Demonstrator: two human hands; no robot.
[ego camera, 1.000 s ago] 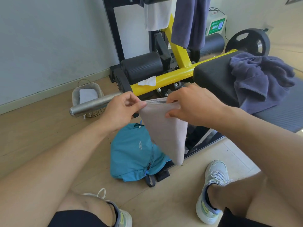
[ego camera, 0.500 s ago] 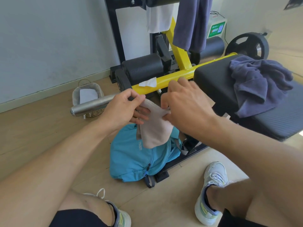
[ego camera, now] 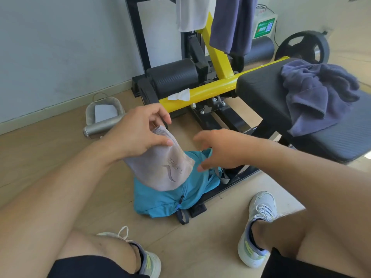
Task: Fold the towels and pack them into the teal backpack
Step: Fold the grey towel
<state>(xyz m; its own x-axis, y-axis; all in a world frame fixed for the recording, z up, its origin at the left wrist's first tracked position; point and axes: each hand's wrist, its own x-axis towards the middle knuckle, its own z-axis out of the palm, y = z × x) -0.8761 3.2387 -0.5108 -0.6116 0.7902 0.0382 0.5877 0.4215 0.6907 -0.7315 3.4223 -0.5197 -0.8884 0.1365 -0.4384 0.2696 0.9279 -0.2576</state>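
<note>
My left hand grips a folded beige towel by its upper end, and the towel hangs over the teal backpack lying on the wooden floor. My right hand hovers just right of the towel, above the backpack's top, fingers spread and holding nothing. A crumpled dark blue towel lies on the black bench pad. Another dark blue towel and a white towel hang from the machine's upper bar.
A yellow and black gym machine frame stands behind the backpack, with a steel bar sticking out left. A small basket sits by the wall. A weight plate is at the back right. My shoes flank the backpack.
My right hand has let go of the beige towel and moved right toward the backpack's top. My left hand now holds the folded towel alone, lower over the backpack.
</note>
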